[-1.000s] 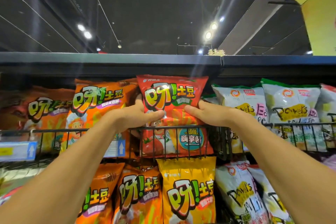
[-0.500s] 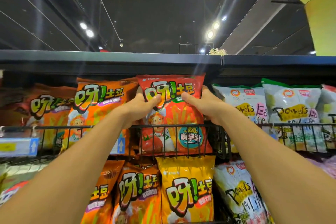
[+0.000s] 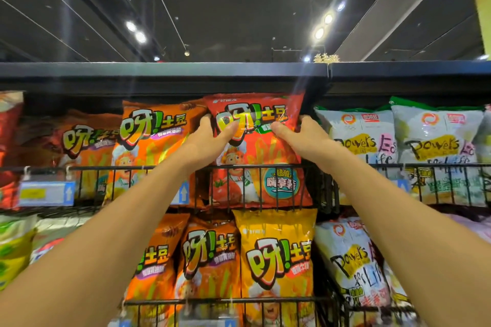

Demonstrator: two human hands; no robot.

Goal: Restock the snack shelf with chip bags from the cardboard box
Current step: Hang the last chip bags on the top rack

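A red chip bag [image 3: 259, 156] stands upright in the upper wire shelf [image 3: 170, 168], behind its black front rail. My left hand [image 3: 210, 141] grips the bag's upper left edge, thumb across the front. On the upper right edge my right hand [image 3: 300, 137] holds it the same way. The bag's top nearly touches the dark shelf board [image 3: 164, 71] above. The cardboard box is not in view.
Orange chip bags [image 3: 156, 146] stand left of the red one, white-green bags [image 3: 435, 146] to its right. Below hang a yellow bag [image 3: 276, 260], more orange bags [image 3: 207, 268] and a white bag [image 3: 353, 260]. Blue price tags [image 3: 46, 193] clip to the rail.
Both hands have slid up from the bag's middle to its upper edges. The bag sits slightly higher and straighter in the shelf.
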